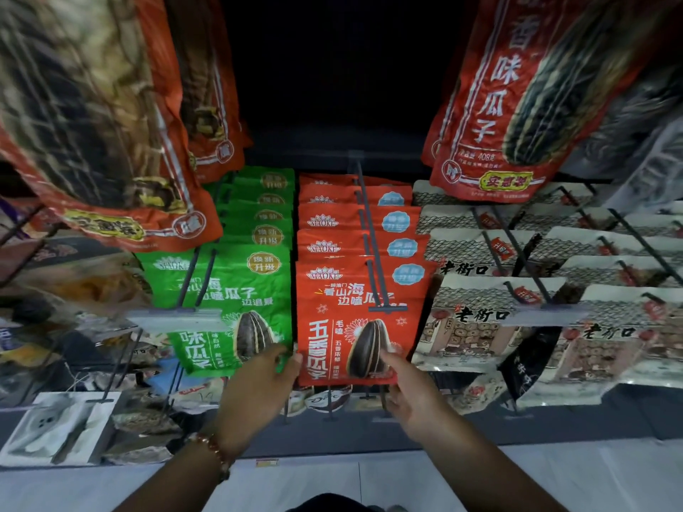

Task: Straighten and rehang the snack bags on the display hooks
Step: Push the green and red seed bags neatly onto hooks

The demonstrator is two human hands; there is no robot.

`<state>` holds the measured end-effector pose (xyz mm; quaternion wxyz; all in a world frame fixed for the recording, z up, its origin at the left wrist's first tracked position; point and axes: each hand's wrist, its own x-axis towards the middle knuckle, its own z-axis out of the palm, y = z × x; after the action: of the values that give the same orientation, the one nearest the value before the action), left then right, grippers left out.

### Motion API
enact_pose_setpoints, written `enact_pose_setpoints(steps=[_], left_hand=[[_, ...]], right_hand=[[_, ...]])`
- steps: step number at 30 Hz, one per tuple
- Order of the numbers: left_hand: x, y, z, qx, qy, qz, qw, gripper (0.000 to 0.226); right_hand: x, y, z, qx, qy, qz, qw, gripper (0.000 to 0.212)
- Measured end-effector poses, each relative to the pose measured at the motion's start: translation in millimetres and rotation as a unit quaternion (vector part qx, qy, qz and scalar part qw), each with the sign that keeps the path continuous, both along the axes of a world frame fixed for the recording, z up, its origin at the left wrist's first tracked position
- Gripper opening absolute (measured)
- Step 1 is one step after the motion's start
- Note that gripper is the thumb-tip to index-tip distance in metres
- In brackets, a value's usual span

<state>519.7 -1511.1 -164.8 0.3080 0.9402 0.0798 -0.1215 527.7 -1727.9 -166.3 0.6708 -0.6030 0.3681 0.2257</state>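
Both hands work the front red bag (354, 319): my left hand (264, 378) has fingertips on its lower left edge, thumb toward the green bag (221, 301) beside it, a grip that looks like a light pinch. My right hand (410, 389) steadies the lower right corner, forefinger laid straight on the face, other fingers tucked beneath, so I cannot tell if they clasp it. The bag hangs at the front of the middle hook (373, 245), with more red bags stacked behind. To do this well, I judge I should level the bottom edge with both hands, keep the top hole seated on the hook, and avoid dragging the green neighbour.
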Motion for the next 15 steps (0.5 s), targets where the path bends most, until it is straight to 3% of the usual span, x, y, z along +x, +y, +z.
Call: enact_pose_setpoints(steps=[3,6,9,11,15], left_hand=[[-6.2,12.8,0.6,0.064,-0.068,-0.049,0.994,0.047],[-8.5,19.6,5.2,0.123,-0.163,-0.110,0.973,0.057],[-8.8,25.0,12.3,0.177,-0.210,-0.156,0.949,0.065],[-8.9,29.0,16.8,0.199,-0.210,-0.175,0.941,0.069],[-8.6,36.4,22.5,0.214,-0.211,-0.210,0.930,0.069]], right_hand=[[-14.2,0.4,17.8,-0.094,-0.099,0.128,0.982,0.028],[-27.1,3.5,36.2,-0.191,-0.216,0.244,0.926,0.040],[-30.6,7.7,38.4,-0.421,-0.259,0.363,0.790,0.073],[-30.9,13.0,41.2,-0.498,-0.273,0.391,0.724,0.079],[-30.8,26.4,46.2,-0.521,-0.264,0.389,0.712,0.078]])
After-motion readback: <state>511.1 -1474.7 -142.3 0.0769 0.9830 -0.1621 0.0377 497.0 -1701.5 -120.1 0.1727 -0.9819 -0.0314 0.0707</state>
